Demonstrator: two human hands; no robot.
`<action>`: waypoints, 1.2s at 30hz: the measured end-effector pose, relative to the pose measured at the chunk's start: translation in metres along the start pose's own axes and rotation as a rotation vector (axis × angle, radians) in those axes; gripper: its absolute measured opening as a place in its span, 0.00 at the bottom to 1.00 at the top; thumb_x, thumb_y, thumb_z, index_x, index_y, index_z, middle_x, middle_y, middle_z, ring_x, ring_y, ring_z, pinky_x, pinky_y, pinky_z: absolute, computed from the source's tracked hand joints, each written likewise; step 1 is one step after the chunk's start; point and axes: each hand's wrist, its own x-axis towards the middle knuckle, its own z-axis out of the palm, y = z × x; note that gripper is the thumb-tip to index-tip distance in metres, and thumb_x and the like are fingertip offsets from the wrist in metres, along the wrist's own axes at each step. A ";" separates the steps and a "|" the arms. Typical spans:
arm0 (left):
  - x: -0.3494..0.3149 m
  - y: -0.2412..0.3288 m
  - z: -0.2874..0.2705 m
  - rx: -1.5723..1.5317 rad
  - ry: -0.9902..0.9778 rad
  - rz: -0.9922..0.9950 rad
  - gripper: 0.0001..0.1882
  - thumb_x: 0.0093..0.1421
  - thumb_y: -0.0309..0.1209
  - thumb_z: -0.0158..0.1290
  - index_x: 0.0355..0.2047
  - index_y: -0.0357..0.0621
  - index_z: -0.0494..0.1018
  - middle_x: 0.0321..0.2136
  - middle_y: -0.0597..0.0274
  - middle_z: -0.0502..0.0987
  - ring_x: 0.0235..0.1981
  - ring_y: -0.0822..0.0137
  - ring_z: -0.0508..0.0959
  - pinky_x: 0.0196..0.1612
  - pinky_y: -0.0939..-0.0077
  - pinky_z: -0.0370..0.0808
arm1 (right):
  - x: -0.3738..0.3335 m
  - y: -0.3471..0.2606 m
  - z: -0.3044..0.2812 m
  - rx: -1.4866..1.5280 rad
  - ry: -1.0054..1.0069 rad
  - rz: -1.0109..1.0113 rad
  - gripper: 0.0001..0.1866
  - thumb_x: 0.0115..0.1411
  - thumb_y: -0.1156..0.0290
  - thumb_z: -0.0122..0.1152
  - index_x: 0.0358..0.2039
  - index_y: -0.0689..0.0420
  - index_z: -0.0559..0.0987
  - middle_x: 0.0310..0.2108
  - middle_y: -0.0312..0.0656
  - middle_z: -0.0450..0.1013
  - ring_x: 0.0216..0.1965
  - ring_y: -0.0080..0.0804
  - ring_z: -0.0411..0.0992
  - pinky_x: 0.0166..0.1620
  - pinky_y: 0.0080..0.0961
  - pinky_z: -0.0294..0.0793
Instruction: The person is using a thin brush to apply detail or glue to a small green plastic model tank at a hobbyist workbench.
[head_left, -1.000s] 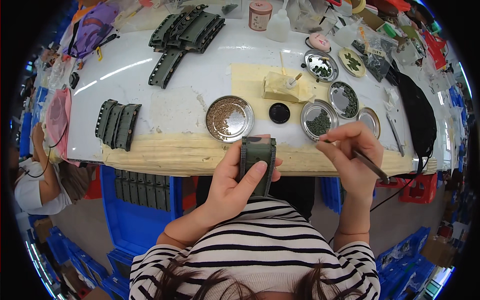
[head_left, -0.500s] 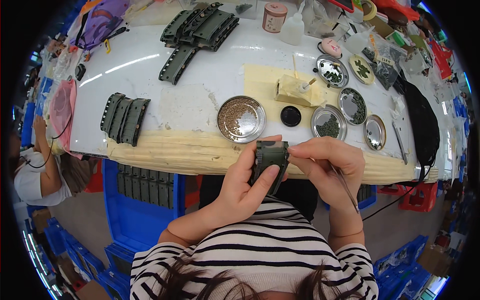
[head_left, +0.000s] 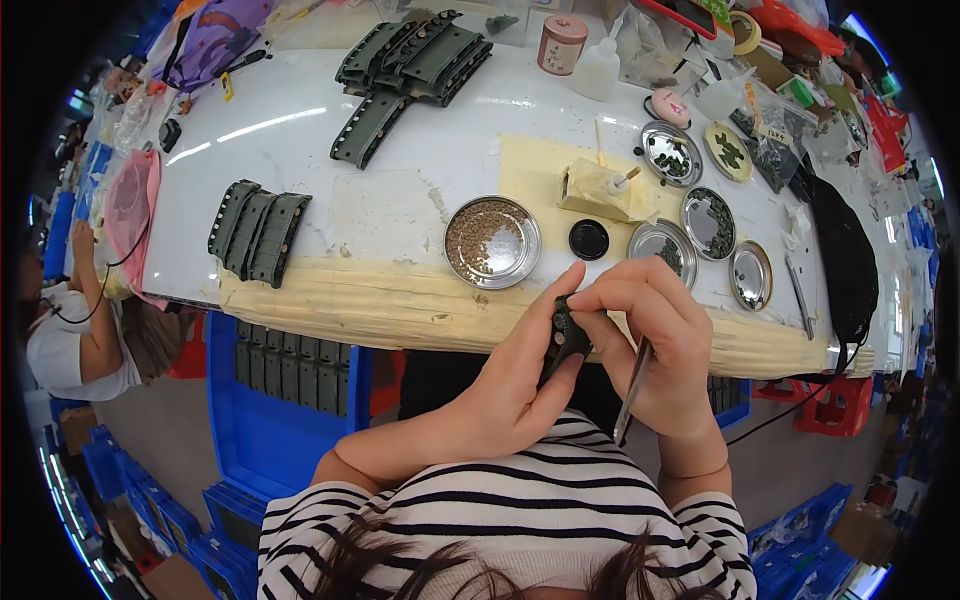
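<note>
My left hand (head_left: 500, 395) is closed around a dark green plastic model part (head_left: 567, 338), now turned edge-on, with small round details along its side. My right hand (head_left: 665, 345) pinches at the part's upper end with thumb and forefinger. A slim metal tool like tweezers (head_left: 633, 388) is tucked in the same hand, pointing down toward my striped top. Whether a small piece sits between those fingertips is hidden. Just beyond my hands are a round tin of tan bits (head_left: 492, 242), a black round cap (head_left: 589, 239) and a tin of green bits (head_left: 662, 245).
Similar green parts lie in a group (head_left: 260, 232) at left and a stack (head_left: 415, 65) farther back. More tins (head_left: 750, 275), a taped yellow bottle holder (head_left: 603, 192) and a black cloth (head_left: 840, 250) stand right. A blue crate (head_left: 285, 445) sits below the padded table edge (head_left: 340, 300). Another person (head_left: 85, 345) sits left.
The green part has been rotated from face-up to edge-on in my left hand. Both hands have closed in on each other, and the metal tool now points more toward me.
</note>
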 end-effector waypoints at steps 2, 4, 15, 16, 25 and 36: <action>0.001 0.000 -0.001 0.055 -0.012 0.035 0.36 0.60 0.16 0.41 0.65 0.31 0.37 0.65 0.47 0.47 0.65 0.62 0.52 0.65 0.71 0.50 | 0.000 0.000 0.001 -0.008 0.012 -0.010 0.11 0.46 0.85 0.65 0.32 0.63 0.76 0.29 0.41 0.70 0.25 0.31 0.70 0.26 0.21 0.70; 0.002 0.002 -0.001 0.095 -0.023 0.047 0.37 0.60 0.16 0.41 0.66 0.31 0.36 0.66 0.46 0.45 0.66 0.60 0.49 0.65 0.70 0.49 | -0.001 -0.001 0.002 -0.024 0.016 -0.022 0.12 0.45 0.86 0.64 0.32 0.63 0.76 0.29 0.41 0.70 0.25 0.31 0.70 0.25 0.21 0.69; 0.002 0.006 0.003 0.214 -0.038 0.064 0.41 0.56 0.15 0.42 0.64 0.27 0.32 0.60 0.34 0.50 0.62 0.43 0.55 0.63 0.63 0.53 | -0.007 -0.011 -0.007 -0.110 -0.080 0.012 0.19 0.40 0.91 0.59 0.36 0.64 0.77 0.29 0.41 0.70 0.22 0.27 0.69 0.22 0.22 0.68; 0.002 0.004 0.003 0.223 -0.023 0.081 0.40 0.56 0.14 0.42 0.64 0.26 0.32 0.61 0.34 0.48 0.63 0.43 0.54 0.64 0.63 0.52 | -0.008 -0.011 -0.006 -0.100 -0.085 0.001 0.20 0.40 0.91 0.59 0.37 0.64 0.77 0.30 0.41 0.70 0.22 0.27 0.69 0.22 0.21 0.67; -0.001 0.000 0.001 0.155 0.001 0.084 0.40 0.56 0.14 0.41 0.64 0.26 0.32 0.65 0.35 0.41 0.67 0.46 0.47 0.66 0.64 0.48 | -0.012 -0.003 0.000 0.041 -0.052 0.034 0.16 0.47 0.87 0.63 0.39 0.62 0.80 0.29 0.40 0.70 0.26 0.27 0.70 0.27 0.19 0.69; 0.000 -0.001 0.000 0.172 0.006 0.113 0.40 0.56 0.13 0.41 0.64 0.27 0.33 0.64 0.35 0.43 0.66 0.44 0.49 0.65 0.63 0.50 | -0.012 0.002 0.000 -0.010 -0.018 0.022 0.14 0.44 0.83 0.68 0.34 0.60 0.81 0.27 0.40 0.71 0.25 0.28 0.70 0.26 0.21 0.69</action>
